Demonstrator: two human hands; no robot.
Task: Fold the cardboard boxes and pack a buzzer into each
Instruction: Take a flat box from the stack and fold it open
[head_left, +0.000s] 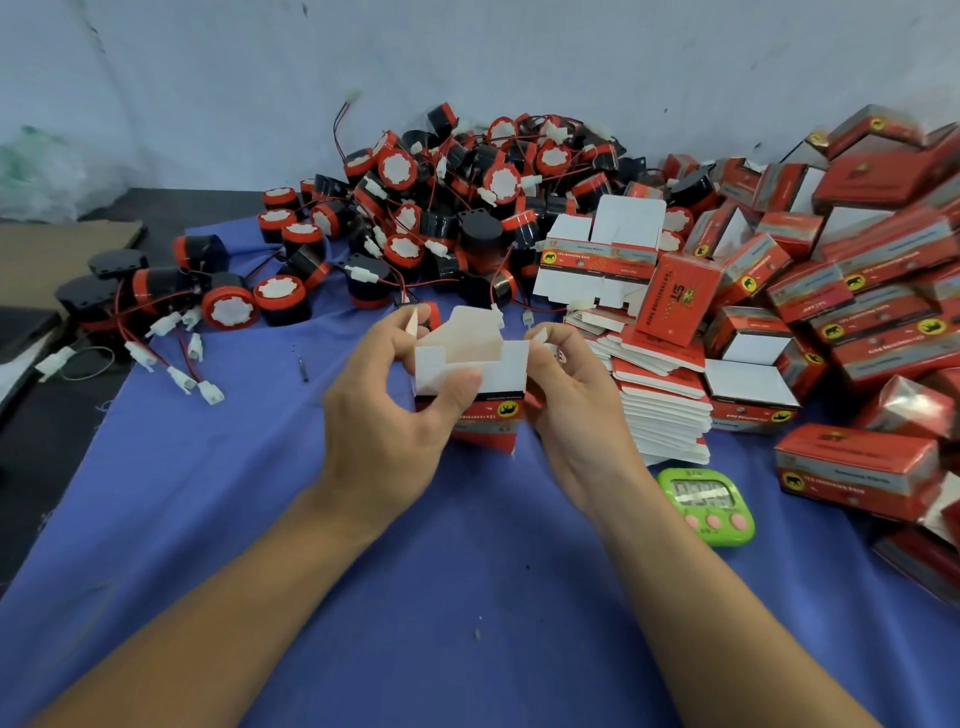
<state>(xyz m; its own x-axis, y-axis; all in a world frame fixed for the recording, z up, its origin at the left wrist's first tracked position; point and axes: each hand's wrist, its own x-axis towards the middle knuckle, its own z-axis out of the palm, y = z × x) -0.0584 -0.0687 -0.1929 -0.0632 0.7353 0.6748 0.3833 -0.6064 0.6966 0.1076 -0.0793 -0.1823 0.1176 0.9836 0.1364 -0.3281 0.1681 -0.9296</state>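
Both your hands are on it: one box (485, 415) is held up off the surface, dead centre, right in front of you. Your left hand (389, 405) grips the near left side, with the thumb pressed across the white front flap and a fingertip pinching the side flap. Your right hand (576, 410) is curled round the right edge and pinches the other side flap. The box stands roughly on end, long axis up and down, red printed body below and white flaps (480, 332) splayed open on top. That open mouth faces up and slightly away from you.

And that's the line that counts. The heap of buzzers (457, 197) lies straight ahead, beyond the box, spilling out to your left. The loose ones (283, 299) at the heap's front edge sit forward and left, so I'd judge your left hand the nearer one for a pick. The mouth looks ready to take one.

To your right, just beside the right hand, is the stack of flat blanks (665, 415). Further right is a big jumble of made-up boxes (872, 291). A green timer (709, 506) sits near your right wrist. It all rests on a blue cloth (363, 597) over a dark surface, with a brown cardboard sheet (62, 244) at far left and a pale scuffed wall (519, 52) behind.
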